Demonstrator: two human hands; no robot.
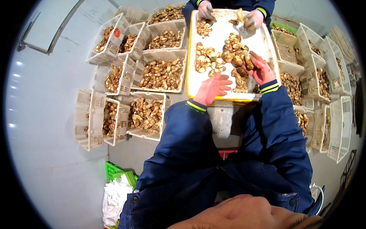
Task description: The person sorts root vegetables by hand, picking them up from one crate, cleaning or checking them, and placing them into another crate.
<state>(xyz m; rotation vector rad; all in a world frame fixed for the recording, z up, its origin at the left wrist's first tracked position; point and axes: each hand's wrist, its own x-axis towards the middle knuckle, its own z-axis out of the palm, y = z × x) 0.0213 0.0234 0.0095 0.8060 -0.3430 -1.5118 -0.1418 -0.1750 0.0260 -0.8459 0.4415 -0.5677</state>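
A white foam tray (214, 54) with yellow tape along its rim lies before me, bearing several groups of brown and cream matsutake-like mushrooms (233, 47). My left hand (213, 88) hovers over its near left part, palm turned inward, fingers spread and holding nothing. Just beyond those fingers lies a small group of mushrooms (216, 70). At the near right, my right hand (262, 70) has a thick-stemmed mushroom (248, 61) between thumb and fingers, beside the central pile. More mushrooms (239, 81) lie between my two hands, close to the near rim.
Across the tray are a co-worker's gloved left hand (251, 20) and gloved right hand (206, 10). Perforated plastic crates of mushrooms stand stacked on the left (184, 71) and right (307, 98). White crumpled material (115, 197) and a green crate (113, 171) sit at lower left.
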